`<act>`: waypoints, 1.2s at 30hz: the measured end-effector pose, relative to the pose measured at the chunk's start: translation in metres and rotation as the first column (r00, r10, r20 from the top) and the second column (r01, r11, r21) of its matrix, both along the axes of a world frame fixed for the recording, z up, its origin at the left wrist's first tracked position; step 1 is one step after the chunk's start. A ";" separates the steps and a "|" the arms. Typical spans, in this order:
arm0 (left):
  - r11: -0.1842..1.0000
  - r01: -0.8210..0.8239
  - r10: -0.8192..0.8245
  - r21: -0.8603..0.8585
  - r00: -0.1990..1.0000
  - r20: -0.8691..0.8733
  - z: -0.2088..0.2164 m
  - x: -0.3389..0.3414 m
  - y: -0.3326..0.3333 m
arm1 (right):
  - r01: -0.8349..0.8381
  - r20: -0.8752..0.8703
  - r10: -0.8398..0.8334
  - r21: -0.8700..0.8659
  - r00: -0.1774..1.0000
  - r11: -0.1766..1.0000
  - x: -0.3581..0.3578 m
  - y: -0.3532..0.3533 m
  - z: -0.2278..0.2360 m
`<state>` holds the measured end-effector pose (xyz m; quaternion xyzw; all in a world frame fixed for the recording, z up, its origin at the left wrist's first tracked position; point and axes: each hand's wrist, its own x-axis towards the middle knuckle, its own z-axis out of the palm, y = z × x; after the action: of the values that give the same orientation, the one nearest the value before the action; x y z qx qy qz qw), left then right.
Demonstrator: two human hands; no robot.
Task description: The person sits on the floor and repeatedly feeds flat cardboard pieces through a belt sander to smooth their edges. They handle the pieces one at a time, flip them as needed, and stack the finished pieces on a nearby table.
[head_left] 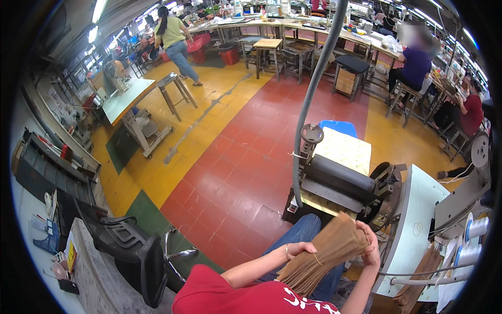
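A thick bundle of thin brown strips lies slanted over my lap, its layers fanned at both ends. My left hand is closed on its left edge, the thumb on top, beside a thin yellowish band that crosses the strips. At the upper right end my right hand curls its fingers round the bundle's edge. A second thin band shows close to those fingers; whether they pinch it I cannot tell. The undersides of both grips are hidden.
Ahead stands a machine with a dark roller and a grey hose. To the right, a pale worktable carries thread spools and more brown strips. A black chair is at left. One person walks far off; others sit at benches.
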<state>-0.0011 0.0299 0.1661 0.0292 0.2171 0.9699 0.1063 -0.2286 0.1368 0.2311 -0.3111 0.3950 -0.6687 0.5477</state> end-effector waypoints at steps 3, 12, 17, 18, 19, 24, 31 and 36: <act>0.961 0.223 -0.188 -0.164 0.961 0.205 -0.010 -0.008 0.000 | -0.396 -0.295 0.374 -0.015 0.879 0.918 -0.018 -0.031 0.047; 0.963 0.113 -0.047 -0.244 0.965 0.259 -0.019 -0.025 0.014 | -0.875 -0.882 0.472 0.224 0.006 0.430 0.056 -0.066 0.108; 0.902 -0.197 0.295 -0.384 0.931 0.214 -0.020 -0.009 0.011 | -0.453 -0.540 0.648 0.464 0.537 0.762 0.076 -0.021 0.075; 0.886 -0.247 0.358 -0.391 0.902 0.242 -0.018 -0.005 0.007 | -0.292 -0.615 0.487 0.395 0.620 0.871 0.072 -0.010 0.067; 0.878 -0.267 0.414 -0.398 0.841 0.348 -0.016 0.000 0.003 | -0.056 -0.680 0.461 0.527 0.571 0.848 0.063 0.001 0.061; 0.797 -0.440 0.563 -0.414 0.790 0.243 0.015 0.006 -0.015 | 0.309 -0.508 -0.131 0.285 0.852 0.907 0.047 0.041 0.013; 0.341 -0.136 0.561 -0.930 0.824 0.085 0.055 -0.021 -0.017 | 0.124 -0.179 -0.104 0.103 0.978 0.987 0.088 0.020 -0.048; 0.100 0.037 0.563 -0.994 0.821 0.087 0.057 -0.029 0.002 | 0.174 0.193 -0.179 0.044 0.965 0.984 0.119 0.011 -0.068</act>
<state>-0.0302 0.0322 0.2235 -0.3145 0.7584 0.5697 -0.0370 -0.1093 0.1479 0.1635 -0.2001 0.3741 -0.7368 0.5264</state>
